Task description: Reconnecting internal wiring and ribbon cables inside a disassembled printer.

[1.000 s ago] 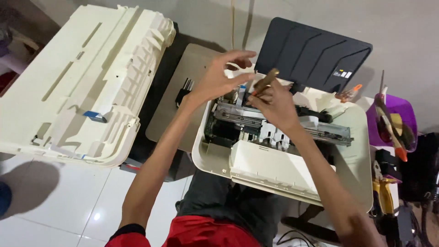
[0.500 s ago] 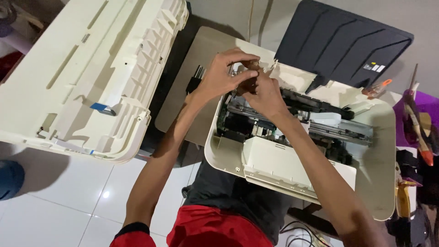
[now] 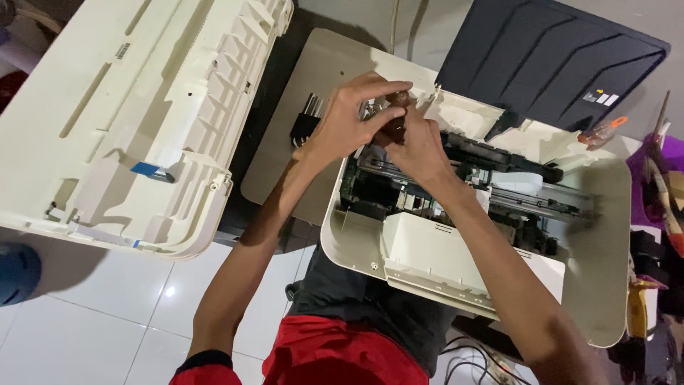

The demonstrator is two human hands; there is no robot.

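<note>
1. Left hand (image 3: 347, 122): curled over the rear left corner of the opened printer, thumb and forefinger pinched near a small dark part (image 3: 396, 127). Whether it truly grips that part cannot be told; the fingers cover it.
2. Right hand (image 3: 420, 146): knuckles up, fingers folded in against the left hand. It touches the same dark part; its palm and fingertips are hidden, so the hold cannot be confirmed.
3. Small dark part: brownish, only a sliver visible between the two hands, above the printer's left rear corner. Shape not legible.
4. Printer body (image 3: 605, 235): cream shell, cover removed, resting on the person's lap. Its lower right edge is masked by the right forearm.
5. Printer mechanism (image 3: 513, 189): metal rail and dark carriage parts across the open middle; the left end is hidden under the hands.
6. Dark paper tray (image 3: 548, 53): standing up at the rear; its top is cut off by the frame.
7. Removed cream cover (image 3: 135, 107): lying underside up to the left, well apart from the hands, with a blue-ended flat cable (image 3: 151, 170). Upper and left edges cut off.
8. Beige panel (image 3: 285, 153): lying between cover and printer, with a black comb-like piece (image 3: 308, 117) on it, just beside the left hand.
9. Tools at the right margin (image 3: 662, 185): cluttered, partly out of frame, not identifiable.
</note>
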